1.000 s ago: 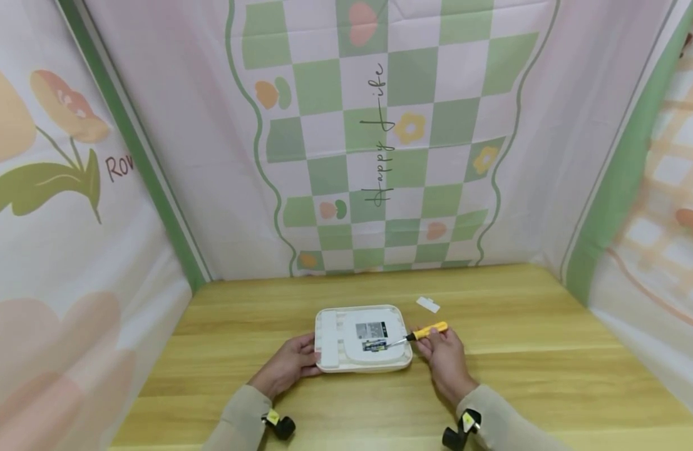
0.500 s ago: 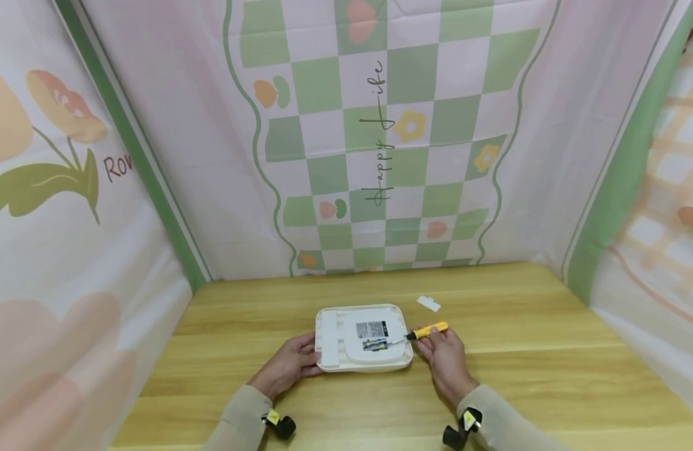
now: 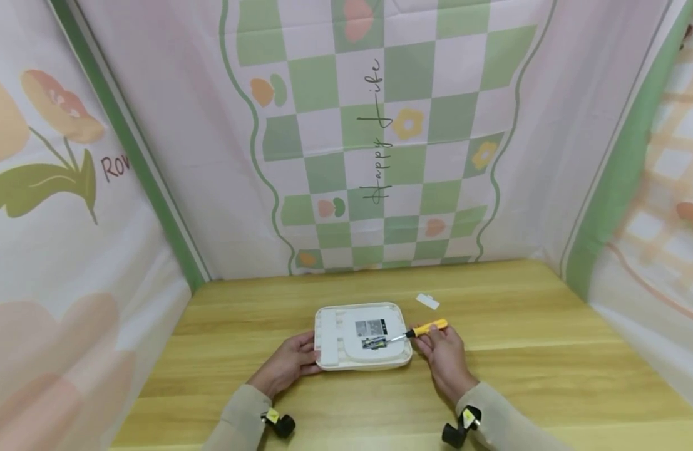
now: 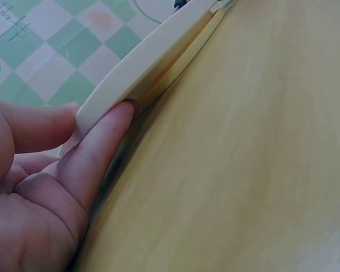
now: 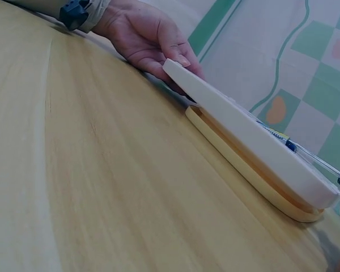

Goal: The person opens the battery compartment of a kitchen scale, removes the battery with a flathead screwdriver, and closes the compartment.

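Note:
A white, rounded flat device (image 3: 329,338) lies with its underside up, showing a grey and black label (image 3: 371,328) and an uncovered battery compartment. Batteries (image 3: 373,343) with dark and yellow wrapping sit in the compartment; in the right wrist view a battery end (image 5: 290,145) shows above the device's surface. My left hand (image 3: 290,363) grips the device's left edge, thumb above and fingers beneath. My right hand (image 3: 446,357) holds a screwdriver (image 3: 431,327) by its yellow handle. The screwdriver's metal shaft reaches to the batteries' right end; whether its tip touches them is too small to tell.
A small white battery cover (image 3: 427,301) lies on the wooden table (image 3: 256,307) behind and right of the device. Printed fabric (image 3: 414,156) hangs at the back and both sides. Each wrist carries a small black camera.
Both hands keep their places, and the screwdriver barely moves. The batteries look slightly more tilted at the screwdriver's tip. The whole head view shifts a little.

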### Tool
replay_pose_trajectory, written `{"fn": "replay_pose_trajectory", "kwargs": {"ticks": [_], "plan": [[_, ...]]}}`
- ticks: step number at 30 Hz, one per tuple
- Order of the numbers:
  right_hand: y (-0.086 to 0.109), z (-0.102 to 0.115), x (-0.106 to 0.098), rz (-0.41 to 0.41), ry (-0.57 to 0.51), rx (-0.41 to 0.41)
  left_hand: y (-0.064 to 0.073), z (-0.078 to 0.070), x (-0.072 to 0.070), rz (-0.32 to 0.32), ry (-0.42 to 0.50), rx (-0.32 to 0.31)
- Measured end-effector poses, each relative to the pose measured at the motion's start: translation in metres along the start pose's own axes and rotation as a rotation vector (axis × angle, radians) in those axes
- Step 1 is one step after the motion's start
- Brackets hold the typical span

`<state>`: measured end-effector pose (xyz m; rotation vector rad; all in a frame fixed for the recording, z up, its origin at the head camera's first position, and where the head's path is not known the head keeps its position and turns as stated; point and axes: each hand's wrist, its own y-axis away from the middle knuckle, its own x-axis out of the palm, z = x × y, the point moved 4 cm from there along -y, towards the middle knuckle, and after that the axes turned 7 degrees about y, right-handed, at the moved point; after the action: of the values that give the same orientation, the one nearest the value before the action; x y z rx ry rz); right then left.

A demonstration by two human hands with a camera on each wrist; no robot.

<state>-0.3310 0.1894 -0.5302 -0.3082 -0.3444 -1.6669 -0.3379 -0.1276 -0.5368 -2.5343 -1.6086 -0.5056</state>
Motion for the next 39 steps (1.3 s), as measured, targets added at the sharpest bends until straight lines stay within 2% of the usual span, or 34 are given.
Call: {"fn": "replay_pose_trajectory", "kwargs": {"ticks": [10, 19, 29, 39], "plan": [[0.002, 0.004, -0.003, -0.021, 0.044, -0.006, -0.003, 0.002, 0.001, 0.006, 0.015, 0.001], [0.0, 0.012, -0.004, -0.021, 0.09, -0.048, -0.004, 0.002, 0.001, -0.001, 0.008, -0.008], [-0.001, 0.017, -0.007, 0.026, 0.111, -0.085, -0.002, 0.001, -0.003, -0.014, 0.017, -0.02], [-0.002, 0.029, -0.01, 0.012, 0.092, -0.122, 0.0, 0.001, -0.004, 0.005, -0.001, -0.009]]}}
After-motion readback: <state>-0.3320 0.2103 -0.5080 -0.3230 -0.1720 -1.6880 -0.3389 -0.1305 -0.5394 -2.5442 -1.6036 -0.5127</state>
